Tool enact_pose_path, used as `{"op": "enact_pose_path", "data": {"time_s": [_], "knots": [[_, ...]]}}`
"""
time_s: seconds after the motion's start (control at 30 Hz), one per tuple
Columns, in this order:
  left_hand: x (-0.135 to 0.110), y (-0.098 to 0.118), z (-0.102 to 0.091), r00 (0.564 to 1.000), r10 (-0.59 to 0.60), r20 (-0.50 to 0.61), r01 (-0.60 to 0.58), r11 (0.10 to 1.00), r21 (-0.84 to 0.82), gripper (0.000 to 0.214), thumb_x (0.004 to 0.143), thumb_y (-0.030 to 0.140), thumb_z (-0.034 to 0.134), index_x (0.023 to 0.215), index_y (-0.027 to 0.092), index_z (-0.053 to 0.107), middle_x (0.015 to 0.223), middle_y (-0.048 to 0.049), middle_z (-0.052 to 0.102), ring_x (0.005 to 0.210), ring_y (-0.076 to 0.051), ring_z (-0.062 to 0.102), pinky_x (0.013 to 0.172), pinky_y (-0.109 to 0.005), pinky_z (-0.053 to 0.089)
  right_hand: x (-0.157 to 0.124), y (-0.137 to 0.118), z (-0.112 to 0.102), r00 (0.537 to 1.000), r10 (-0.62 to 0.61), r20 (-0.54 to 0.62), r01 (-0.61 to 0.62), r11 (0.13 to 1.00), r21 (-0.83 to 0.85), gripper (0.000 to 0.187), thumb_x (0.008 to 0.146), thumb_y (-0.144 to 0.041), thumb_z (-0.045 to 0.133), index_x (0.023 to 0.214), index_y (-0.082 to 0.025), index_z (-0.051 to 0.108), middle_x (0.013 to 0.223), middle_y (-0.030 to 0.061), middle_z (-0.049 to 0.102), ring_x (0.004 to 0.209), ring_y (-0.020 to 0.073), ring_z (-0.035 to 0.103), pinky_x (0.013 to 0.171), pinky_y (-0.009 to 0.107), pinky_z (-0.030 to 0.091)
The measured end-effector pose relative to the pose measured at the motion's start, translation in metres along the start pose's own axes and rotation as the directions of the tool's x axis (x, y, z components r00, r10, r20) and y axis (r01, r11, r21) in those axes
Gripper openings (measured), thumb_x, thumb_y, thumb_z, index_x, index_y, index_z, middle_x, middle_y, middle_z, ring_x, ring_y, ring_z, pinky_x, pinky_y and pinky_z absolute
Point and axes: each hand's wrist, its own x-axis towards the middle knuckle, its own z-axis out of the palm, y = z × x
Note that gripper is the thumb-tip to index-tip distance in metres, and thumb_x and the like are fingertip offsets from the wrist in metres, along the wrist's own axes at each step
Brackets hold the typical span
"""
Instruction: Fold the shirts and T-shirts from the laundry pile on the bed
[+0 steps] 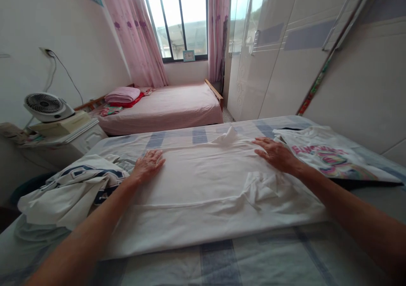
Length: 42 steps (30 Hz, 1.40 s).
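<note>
A white shirt (196,180) lies spread across the bed in front of me, its near and far sides folded inward in long strips. My left hand (148,164) rests flat on its left end, fingers stretched out. On the far right part of the cloth lies my right hand (275,153), palm down with the fingers apart. A bunched sleeve (263,189) sits on the near right side of the shirt. Just beyond my right hand is a printed white T-shirt (333,155). Left of my left arm is a crumpled pile of white and navy clothes (72,189).
The bed under the shirt has a blue-and-white checked sheet (218,260). Behind it stands a second bed (177,108) with folded pink bedding (122,94). A small fan (47,105) sits on a cabinet at left. White wardrobes (285,66) line the right side.
</note>
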Motion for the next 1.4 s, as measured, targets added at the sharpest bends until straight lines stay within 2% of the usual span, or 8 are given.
{"op": "enact_pose_path", "data": {"time_s": [0.1,0.23,0.33,0.43,0.6,0.9,1.1,1.4], "knots": [[-0.033,0.025,-0.014,0.968,0.215,-0.129,-0.220,0.975,-0.025,0.049,0.092,0.040,0.035,0.131,0.015,0.051,0.144,-0.0149,0.042,0.136,-0.028,0.034,0.107,-0.049,0.034,-0.048,-0.008,-0.023,0.993,0.082,-0.083,-0.079,0.996,0.040,0.043,0.092,-0.039,0.036,0.123,-0.018,0.057,0.128,0.0109,0.059,0.115,0.0260,0.056,0.097,0.043,0.043],[-0.092,0.070,-0.025,0.831,0.516,-0.206,-0.544,0.832,-0.110,0.040,0.094,0.034,0.038,0.127,0.019,0.056,0.142,-0.0101,0.046,0.137,-0.025,0.033,0.110,-0.045,0.033,-0.132,-0.012,-0.028,0.984,0.116,-0.137,-0.101,0.989,0.111,0.032,0.090,-0.039,0.041,0.107,-0.024,0.064,0.115,0.0066,0.065,0.107,0.0242,0.060,0.092,0.040,0.046],[-0.124,0.091,-0.018,0.762,0.628,-0.157,-0.647,0.750,-0.139,0.040,0.094,0.032,0.041,0.133,0.027,0.050,0.146,-0.0052,0.042,0.138,-0.025,0.031,0.110,-0.048,0.032,-0.185,-0.010,-0.021,0.986,0.077,-0.146,-0.068,0.995,0.067,0.026,0.088,-0.040,0.046,0.097,-0.026,0.066,0.110,0.0053,0.066,0.104,0.0240,0.061,0.090,0.041,0.046],[-0.133,0.097,-0.012,0.776,0.621,-0.107,-0.629,0.755,-0.184,0.041,0.094,0.035,0.041,0.133,0.028,0.050,0.144,-0.0049,0.045,0.136,-0.025,0.035,0.108,-0.048,0.035,-0.209,-0.007,-0.022,0.984,0.100,-0.145,-0.095,0.995,0.041,0.027,0.089,-0.042,0.045,0.092,-0.025,0.066,0.105,0.0053,0.067,0.101,0.0241,0.061,0.088,0.042,0.046],[-0.115,0.136,-0.031,0.870,0.461,-0.177,-0.493,0.800,-0.342,0.032,0.093,0.029,0.042,0.115,0.019,0.063,0.121,-0.0082,0.063,0.114,-0.022,0.057,0.098,-0.037,0.046,-0.174,-0.011,-0.038,0.945,0.299,-0.135,-0.294,0.954,0.056,0.034,0.089,-0.044,0.039,0.092,-0.023,0.066,0.104,0.0065,0.067,0.099,0.0249,0.061,0.084,0.039,0.047],[-0.062,0.268,-0.030,0.822,0.558,-0.113,-0.547,0.720,-0.427,0.043,0.082,0.036,0.059,0.124,0.025,0.058,0.118,-0.0099,0.053,0.102,-0.024,0.059,0.092,-0.037,0.047,-0.094,-0.020,-0.015,0.929,0.363,-0.066,-0.366,0.930,-0.032,0.037,0.086,-0.044,0.040,0.077,-0.020,0.066,0.086,0.0080,0.065,0.081,0.0211,0.062,0.070,0.032,0.045],[-0.045,0.276,-0.010,0.854,0.481,-0.196,-0.510,0.705,-0.492,0.010,0.079,0.023,0.058,0.084,0.020,0.066,0.101,-0.0056,0.058,0.093,-0.019,0.058,0.084,-0.030,0.047,-0.102,-0.021,-0.003,0.930,0.340,-0.141,-0.355,0.930,-0.098,0.041,0.092,-0.042,0.031,0.070,-0.020,0.058,0.084,0.0091,0.062,0.081,0.0212,0.060,0.069,0.032,0.044],[-0.041,0.273,0.000,0.924,0.280,-0.262,-0.377,0.537,-0.755,0.008,0.074,0.012,0.050,0.076,0.018,0.055,0.078,-0.0016,0.059,0.071,-0.013,0.053,0.069,-0.026,0.044,-0.101,-0.029,0.001,0.940,0.316,-0.132,-0.324,0.945,-0.042,0.038,0.091,-0.046,0.035,0.081,-0.020,0.061,0.089,0.0100,0.060,0.089,0.0242,0.056,0.079,0.037,0.044]]}}
